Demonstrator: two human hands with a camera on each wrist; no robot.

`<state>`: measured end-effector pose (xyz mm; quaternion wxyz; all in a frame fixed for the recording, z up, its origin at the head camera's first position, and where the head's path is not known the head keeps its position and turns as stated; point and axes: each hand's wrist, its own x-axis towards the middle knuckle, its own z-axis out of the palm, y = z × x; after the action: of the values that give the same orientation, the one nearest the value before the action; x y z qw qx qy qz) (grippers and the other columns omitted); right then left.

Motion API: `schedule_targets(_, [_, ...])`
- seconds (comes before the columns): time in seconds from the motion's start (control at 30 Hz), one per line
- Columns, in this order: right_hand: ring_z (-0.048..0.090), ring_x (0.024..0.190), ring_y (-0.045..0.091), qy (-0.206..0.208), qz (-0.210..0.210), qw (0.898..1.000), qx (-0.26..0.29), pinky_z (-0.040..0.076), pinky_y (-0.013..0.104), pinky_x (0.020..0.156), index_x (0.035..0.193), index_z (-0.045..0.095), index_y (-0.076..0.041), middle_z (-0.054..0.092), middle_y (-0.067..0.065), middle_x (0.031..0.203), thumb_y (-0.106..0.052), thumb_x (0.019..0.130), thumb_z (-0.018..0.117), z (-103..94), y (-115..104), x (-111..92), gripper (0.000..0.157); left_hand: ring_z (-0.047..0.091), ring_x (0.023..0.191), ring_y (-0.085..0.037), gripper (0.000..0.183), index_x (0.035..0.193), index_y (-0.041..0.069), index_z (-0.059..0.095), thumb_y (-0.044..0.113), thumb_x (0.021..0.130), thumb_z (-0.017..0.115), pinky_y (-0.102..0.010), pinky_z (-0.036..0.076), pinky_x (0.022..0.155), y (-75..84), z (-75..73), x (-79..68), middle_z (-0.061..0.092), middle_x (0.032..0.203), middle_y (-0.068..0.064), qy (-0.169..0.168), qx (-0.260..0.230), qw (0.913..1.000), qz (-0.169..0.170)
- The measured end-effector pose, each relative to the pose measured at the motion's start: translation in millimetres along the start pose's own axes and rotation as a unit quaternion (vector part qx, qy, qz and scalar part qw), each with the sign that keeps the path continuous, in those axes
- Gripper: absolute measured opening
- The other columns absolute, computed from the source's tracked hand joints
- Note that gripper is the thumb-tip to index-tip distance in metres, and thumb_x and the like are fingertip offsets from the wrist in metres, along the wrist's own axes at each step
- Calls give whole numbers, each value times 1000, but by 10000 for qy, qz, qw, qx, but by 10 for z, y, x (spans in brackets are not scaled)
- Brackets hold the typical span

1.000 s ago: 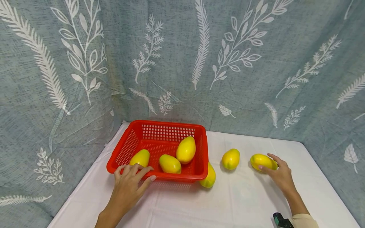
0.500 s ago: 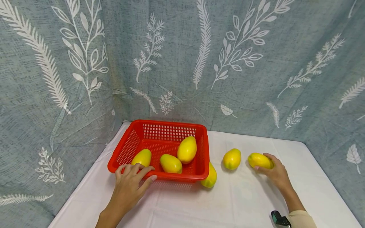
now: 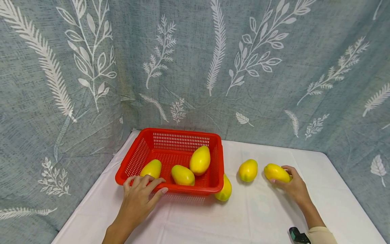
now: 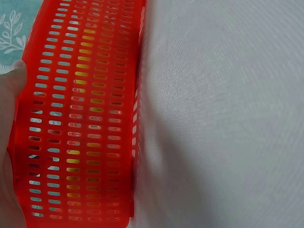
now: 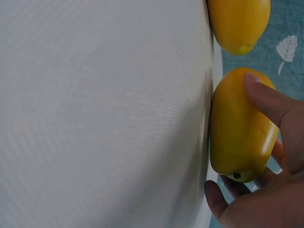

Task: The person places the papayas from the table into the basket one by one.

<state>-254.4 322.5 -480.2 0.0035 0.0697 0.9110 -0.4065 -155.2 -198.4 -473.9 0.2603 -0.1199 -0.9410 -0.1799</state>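
Note:
My left hand (image 3: 138, 196) grips the front rim of a red plastic basket (image 3: 170, 135), fingers over the edge and thumb outside. Three yellow-green mangoes lie inside: a left mango (image 3: 151, 168), a middle mango (image 3: 182, 175) and a right mango (image 3: 199, 160). On the table's right side my right hand (image 3: 294, 186) holds another mango (image 3: 275, 172). In the right wrist view the thumb (image 5: 270, 97) lies along this mango (image 5: 240, 128) and other fingers curl behind it. The left wrist view shows the basket's slotted wall (image 4: 78, 123), with yellow showing through.
A loose mango (image 3: 248, 170) lies between the basket and my right hand. One more mango (image 3: 224, 191) sits against the basket's right front corner, partly hidden. White cloth (image 3: 213, 223) covers the table; a patterned grey-blue curtain (image 3: 195, 67) stands behind and at both sides.
My right hand has closed further around its mango, which has shifted slightly left toward the loose one. The left hand keeps its place on the basket rim.

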Motion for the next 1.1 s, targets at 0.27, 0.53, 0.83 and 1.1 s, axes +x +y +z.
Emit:
schedule_targets(0.27, [41, 139, 50, 47, -19, 10000, -79, 29, 67, 120, 154, 35, 0, 40, 34, 154, -31, 93, 84, -4, 17, -24, 84, 55, 106, -30, 33, 120, 24, 78, 41, 92, 82, -63, 28, 104, 15, -11, -1, 65, 106, -3, -149, 3, 9998, -107])
schedule_targets(0.53, [40, 140, 51, 143, -65, 9998, -92, 30, 67, 119, 154, 35, -1, 39, 35, 155, -34, 93, 84, -27, -20, -85, 86, 55, 104, -28, 29, 118, 26, 77, 41, 93, 80, -63, 28, 104, 10, -7, -8, 64, 104, -1, -136, 4, 9999, -95])
schedule_targets(0.83, [44, 136, 49, 269, -312, 9991, 24, 38, 64, 110, 157, 35, -3, 40, 33, 155, -40, 93, 83, -64, -142, -146, 88, 55, 103, -27, 29, 118, 26, 77, 42, 94, 79, -62, 28, 105, 4, -2, -13, 63, 104, 0, -106, -19, 9999, -74])
schedule_targets(1.1, [50, 130, 44, 346, -664, 9968, 276, 43, 54, 103, 156, 39, -7, 44, 29, 154, -39, 92, 84, -60, -348, -219, 85, 55, 102, -27, 30, 118, 25, 78, 42, 93, 79, -62, 28, 104, -2, 5, -5, 64, 104, 0, -33, -5, 10000, -22])
